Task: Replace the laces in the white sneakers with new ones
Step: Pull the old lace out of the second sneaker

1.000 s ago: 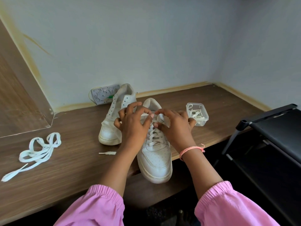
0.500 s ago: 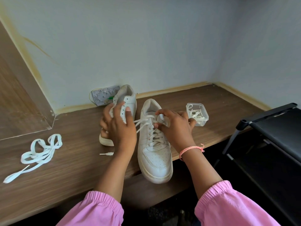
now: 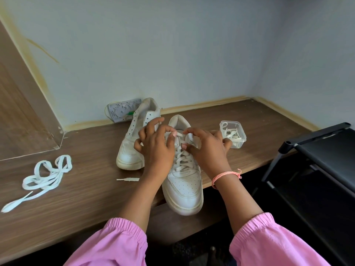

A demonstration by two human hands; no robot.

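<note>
Grip: both hands pinch the lace [image 3: 179,148] at the top eyelets of the laced sneaker [image 3: 183,181].
Left hand [image 3: 156,148]: fingers curled over the tongue.
Right hand [image 3: 206,148]: thumb and forefinger hold a loop.
Laced sneaker: toe overhangs the shelf [image 3: 76,198] edge.
Unlaced sneaker [image 3: 134,139]: just beside, left.
Loose lace [image 3: 42,179]: far left.
Clear box [image 3: 233,133]: right, laces inside.
</note>
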